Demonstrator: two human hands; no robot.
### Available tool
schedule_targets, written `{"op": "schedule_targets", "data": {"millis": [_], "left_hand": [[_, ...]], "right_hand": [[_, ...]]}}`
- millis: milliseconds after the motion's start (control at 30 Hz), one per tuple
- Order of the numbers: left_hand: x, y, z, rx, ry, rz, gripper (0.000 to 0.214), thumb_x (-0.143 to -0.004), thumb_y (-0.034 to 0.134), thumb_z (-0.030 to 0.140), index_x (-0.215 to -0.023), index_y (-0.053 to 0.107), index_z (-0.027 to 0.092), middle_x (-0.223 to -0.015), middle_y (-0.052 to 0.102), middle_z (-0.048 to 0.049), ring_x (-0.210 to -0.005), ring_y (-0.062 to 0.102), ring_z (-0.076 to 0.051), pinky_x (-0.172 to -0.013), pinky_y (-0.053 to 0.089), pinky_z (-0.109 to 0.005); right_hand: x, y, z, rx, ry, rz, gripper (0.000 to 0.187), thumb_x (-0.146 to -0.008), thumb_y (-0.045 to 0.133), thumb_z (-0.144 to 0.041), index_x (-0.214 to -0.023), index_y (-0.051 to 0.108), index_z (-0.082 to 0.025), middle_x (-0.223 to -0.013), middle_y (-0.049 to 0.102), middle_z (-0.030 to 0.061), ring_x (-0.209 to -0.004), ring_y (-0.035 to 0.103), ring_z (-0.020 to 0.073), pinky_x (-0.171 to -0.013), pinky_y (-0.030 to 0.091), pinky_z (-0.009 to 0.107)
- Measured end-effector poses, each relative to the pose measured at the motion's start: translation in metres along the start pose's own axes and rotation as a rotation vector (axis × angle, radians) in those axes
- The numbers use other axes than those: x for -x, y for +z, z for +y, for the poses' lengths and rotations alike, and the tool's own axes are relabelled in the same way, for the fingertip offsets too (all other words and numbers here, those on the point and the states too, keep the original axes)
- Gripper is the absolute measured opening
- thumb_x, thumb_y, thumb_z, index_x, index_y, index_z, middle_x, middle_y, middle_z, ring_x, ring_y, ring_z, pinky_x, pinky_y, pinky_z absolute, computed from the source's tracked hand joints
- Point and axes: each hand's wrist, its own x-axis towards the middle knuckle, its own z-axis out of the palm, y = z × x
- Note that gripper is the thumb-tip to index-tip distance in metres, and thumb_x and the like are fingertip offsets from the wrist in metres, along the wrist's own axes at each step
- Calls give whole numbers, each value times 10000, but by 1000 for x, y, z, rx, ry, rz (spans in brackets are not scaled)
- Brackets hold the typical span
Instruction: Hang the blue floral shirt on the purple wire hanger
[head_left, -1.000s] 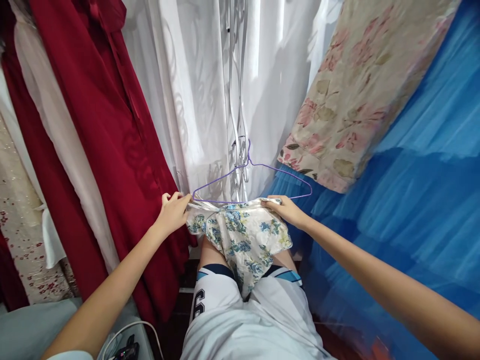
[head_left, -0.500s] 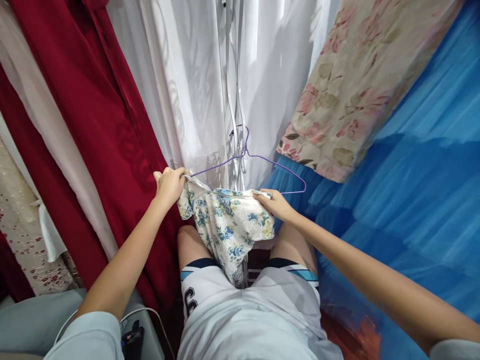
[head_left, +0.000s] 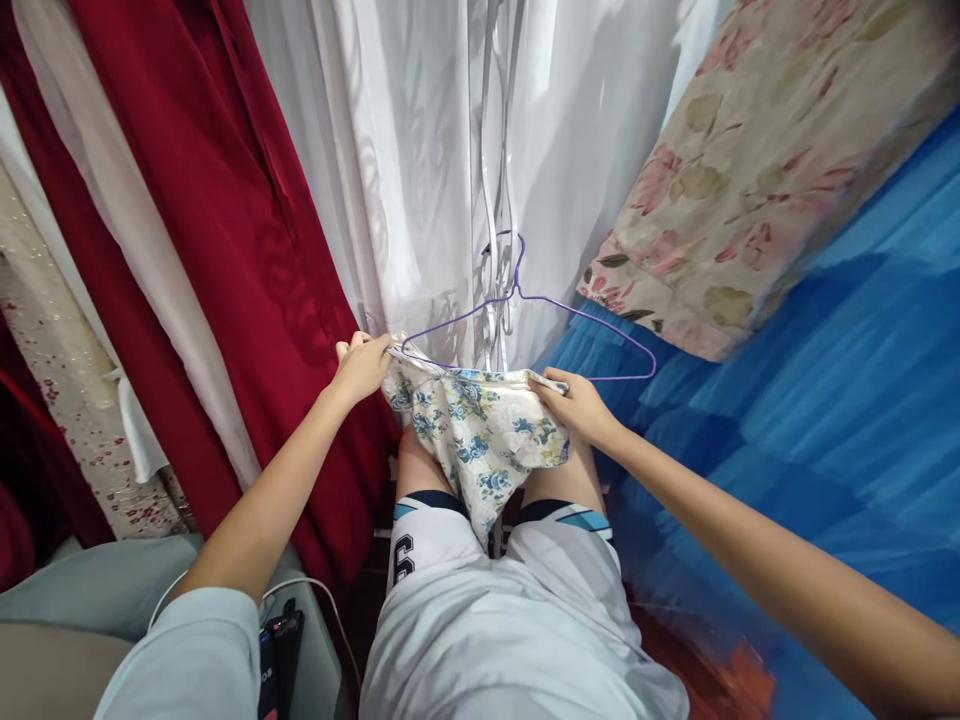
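A small white garment with blue and yellow-green flowers (head_left: pixel 484 430) hangs stretched between my two hands above my knees. My left hand (head_left: pixel 364 368) is closed on its upper left edge. The right hand (head_left: pixel 576 402) pinches its upper right edge, thumb on top. A purple hanger (head_left: pixel 592 312) is hooked on a white scrolled metal stand (head_left: pixel 490 215). The hanger's left corner lies at the garment's opening, close to my left fingers. Its right end sticks out past the cloth, above my right hand. Part of the lower bar is hidden by the garment.
White curtain-like cloth (head_left: pixel 420 170) hangs behind the stand. Dark red fabric (head_left: pixel 217 250) is on the left, a pink-flowered cloth (head_left: pixel 697 220) and blue ruffled tulle (head_left: pixel 847 400) on the right. A grey seat (head_left: pixel 97 580), a white cable (head_left: pixel 334 600) and a black device (head_left: pixel 281 650) are lower left.
The view has shifted, so the scene sits farther right. The hanger's left corner now shows more clearly at the garment's opening. Both hands keep their hold on the garment.
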Motion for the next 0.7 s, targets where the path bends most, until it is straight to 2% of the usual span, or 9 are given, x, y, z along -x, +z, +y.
{"op": "schedule_targets", "data": {"millis": [133, 233, 333, 400, 467, 533, 600, 633, 700], "left_hand": [[-2, 4, 1, 26, -29, -24, 216, -929, 402, 252, -960, 615, 240, -901, 660, -106, -1099, 477, -329, -874, 318, -484], [-2, -1, 9, 62, 15, 34, 237, -931, 386, 217, -1004, 610, 240, -994, 674, -104, -1125, 487, -312, -892, 320, -486], [-7, -10, 27, 127, 114, 143, 265, -939, 368, 188, -1075, 589, 240, -1134, 663, -95, -1202, 476, -296, -949, 313, -495], [-15, -14, 43, 202, 228, 162, 271, -944, 362, 174, -1102, 574, 235, -1203, 644, -85, -1225, 482, -282, -987, 326, -481], [-27, -13, 60, 300, 338, 149, 256, -946, 369, 167, -1105, 562, 221, -1226, 625, -86, -1186, 526, -258, -983, 379, -431], [-37, -7, 73, 373, 386, 155, 204, -950, 398, 188, -1071, 562, 208, -1185, 619, -93, -1081, 584, -237, -918, 441, -374], [-42, 2, 80, 400, 379, 199, 144, -953, 441, 227, -1033, 558, 203, -1106, 615, -91, -976, 612, -222, -848, 470, -342], [-43, 6, 81, 409, 366, 225, 125, -951, 463, 244, -1029, 551, 203, -1070, 614, -84, -944, 617, -216, -824, 474, -332], [-41, 14, 81, 441, 340, 265, 131, -943, 499, 263, -1057, 529, 205, -1023, 616, -66, -919, 623, -206, -802, 478, -316]], "right_hand": [[0, -1, 2, -29, 29, -39, 399, -883, 521, -521, -662, 424, -203, -551, 413, -43, -529, 391, 119, -521, 288, 253], [-2, -2, 6, 4, 23, -27, 412, -871, 532, -534, -652, 441, -197, -560, 415, -37, -544, 388, 119, -520, 286, 250], [-5, 0, 9, -41, 45, -73, 395, -852, 557, -528, -661, 482, -190, -573, 427, -32, -548, 384, 119, -509, 281, 247], [-7, 4, 8, -148, 92, -139, 380, -836, 569, -533, -684, 499, -193, -564, 432, -35, -527, 380, 118, -491, 279, 245], [-7, 6, 6, -248, 115, -180, 371, -827, 572, -537, -698, 503, -197, -552, 429, -41, -506, 372, 116, -480, 285, 244], [-5, 3, 4, -283, 80, -183, 340, -819, 587, -513, -714, 528, -194, -573, 455, -36, -517, 389, 116, -493, 309, 243], [2, -5, 3, -263, 29, -141, 267, -792, 630, -457, -815, 599, -192, -637, 515, -24, -554, 432, 123, -517, 345, 243], [7, -12, 4, -248, 15, -105, 276, -769, 659, -424, -926, 628, -199, -666, 537, -23, -564, 448, 127, -519, 359, 243], [17, -28, 8, -231, 14, 7, 504, -729, 699, -371, -1199, 584, -230, -662, 534, -36, -533, 441, 130, -484, 356, 242]]}}
